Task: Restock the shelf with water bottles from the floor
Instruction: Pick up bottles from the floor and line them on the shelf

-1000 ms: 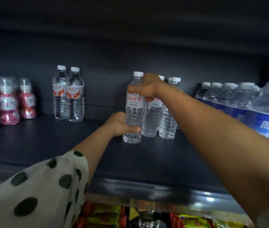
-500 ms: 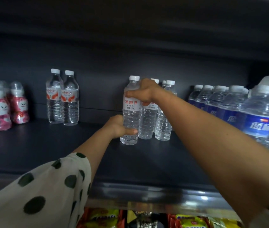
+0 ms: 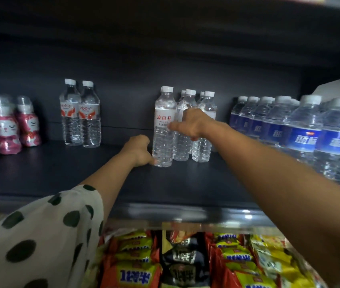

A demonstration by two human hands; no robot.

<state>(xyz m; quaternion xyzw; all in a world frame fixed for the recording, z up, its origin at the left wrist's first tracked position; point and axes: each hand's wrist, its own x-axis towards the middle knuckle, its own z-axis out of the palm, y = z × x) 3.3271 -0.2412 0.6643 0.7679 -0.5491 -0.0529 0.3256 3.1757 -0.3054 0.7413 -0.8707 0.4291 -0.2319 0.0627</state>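
Clear bottle (image 3: 163,127) stands upright on shelf (image 3: 65,175), front-left of its cluster (image 3: 196,125). Right hand (image 3: 192,123) has dropped from neck to label, fingers loosening off; left hand (image 3: 139,149), curled, touches the base only. Judged placed; next bottle due.

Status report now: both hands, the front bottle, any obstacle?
Left hand touches front bottle at base, grip unclear. Right hand at its label, fingers loose. Bottle upright on shelf, other bottles close behind. No obstacle seen.
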